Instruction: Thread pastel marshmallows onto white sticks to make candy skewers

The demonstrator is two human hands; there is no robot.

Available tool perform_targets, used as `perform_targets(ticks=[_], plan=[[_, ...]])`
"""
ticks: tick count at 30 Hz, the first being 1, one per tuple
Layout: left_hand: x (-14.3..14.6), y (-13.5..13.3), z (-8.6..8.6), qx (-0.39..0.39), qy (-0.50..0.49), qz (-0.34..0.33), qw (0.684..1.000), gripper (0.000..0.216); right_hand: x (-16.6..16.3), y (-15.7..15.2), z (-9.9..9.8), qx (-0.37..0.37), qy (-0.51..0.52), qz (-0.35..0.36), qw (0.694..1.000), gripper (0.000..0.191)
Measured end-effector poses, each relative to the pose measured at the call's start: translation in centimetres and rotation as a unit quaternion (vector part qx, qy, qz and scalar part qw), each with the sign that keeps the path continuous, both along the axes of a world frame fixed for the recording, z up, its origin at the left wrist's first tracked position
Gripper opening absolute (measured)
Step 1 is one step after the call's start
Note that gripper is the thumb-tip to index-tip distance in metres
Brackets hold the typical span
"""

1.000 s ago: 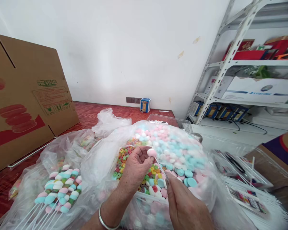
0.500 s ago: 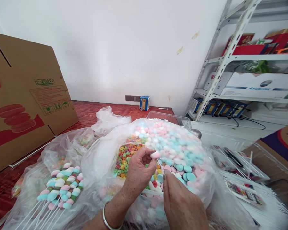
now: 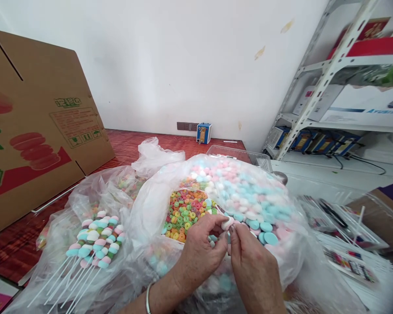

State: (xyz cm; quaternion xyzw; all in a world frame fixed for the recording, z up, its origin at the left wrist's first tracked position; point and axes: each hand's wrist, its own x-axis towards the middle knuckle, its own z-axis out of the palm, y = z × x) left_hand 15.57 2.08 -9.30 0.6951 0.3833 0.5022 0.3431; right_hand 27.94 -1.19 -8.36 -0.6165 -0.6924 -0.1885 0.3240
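My left hand [image 3: 201,253] pinches a pale pink marshmallow candy [image 3: 228,222] between thumb and fingertips, over an open plastic bag [image 3: 294,257]. My right hand [image 3: 253,272] is closed right beside it, its fingertips meeting the candy; the thin white stick it held earlier is hidden now. Inside the bag lie pink, blue and white marshmallow discs [image 3: 249,196] and a heap of small colourful ring candies [image 3: 185,209]. A silver bangle [image 3: 148,297] circles my left wrist.
A second plastic bag at the left holds finished candy skewers [image 3: 94,244] on white sticks. A big cardboard box [image 3: 36,126] stands on the red wooden table [image 3: 127,144]. Metal shelving [image 3: 330,69] rises at the right; loose white sticks [image 3: 356,226] and packets lie below it.
Both hands came lower and closer together. The pink candy went down with my left hand until my right fingertips met it. The view shifted slightly to the left.
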Motion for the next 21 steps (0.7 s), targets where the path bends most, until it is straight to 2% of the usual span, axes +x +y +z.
perform_targets(ticks=[3,6,9,14,19,21], plan=[[-2.3,1.3,0.0,0.047,0.089,0.049,0.994,0.045,0.7,0.0,0.0,-0.018,0.004,-0.019,1.0,0.044],[-4.8,3.8,0.1,0.121,0.231,0.144,0.955,0.03,1.0,-0.3,-0.1,-0.04,-0.023,-0.045,0.998,0.043],[-6.3,5.9,0.1,0.135,0.321,0.133,0.928,0.027,0.8,-0.4,-0.1,-0.068,-0.044,-0.04,0.996,0.04],[-6.6,7.1,-0.1,0.107,0.338,0.109,0.929,0.023,-0.2,-0.3,-0.5,-0.08,-0.051,-0.025,0.995,0.034],[-6.4,7.0,0.2,0.103,0.326,0.102,0.934,0.023,-1.6,0.3,0.0,-0.122,-0.102,-0.045,0.986,0.01],[-6.1,7.0,0.3,0.116,0.328,0.096,0.932,0.025,-2.1,0.9,0.5,-0.141,-0.128,-0.051,0.98,0.013]])
